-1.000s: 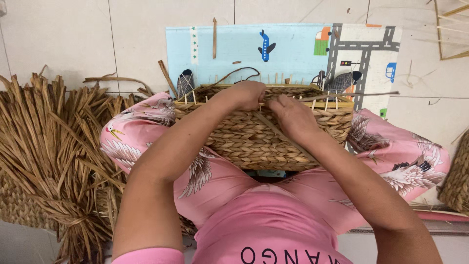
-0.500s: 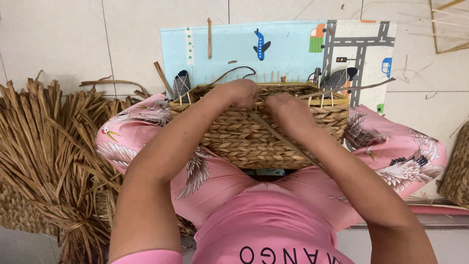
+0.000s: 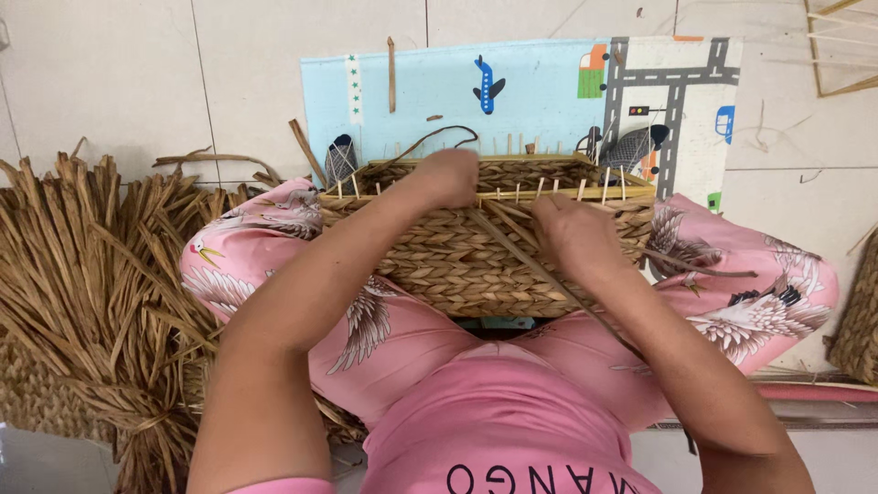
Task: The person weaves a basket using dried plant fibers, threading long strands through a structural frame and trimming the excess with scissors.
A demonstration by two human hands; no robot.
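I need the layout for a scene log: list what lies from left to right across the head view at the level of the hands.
Bundle of dry brown straw → left hand on the rim of the woven tan rectangular basket → right hand → pink bird-print trouser knee → brown woven piece at the edge.

Lit evenly and brightly by soft daylight, with no single source discernible. Cast only faint, short shadows under the forearms and beneath the woven basket (image 3: 485,247). Showed no harsh glare, just a mild sheen on the pale floor tiles (image 3: 229,73). Stayed sharp across the centre, down to the weave and the dried straw bundle (image 3: 82,302). Softened slightly at the bottom edge, nearest the lens. Bent straight tile seams a little toward the corners.
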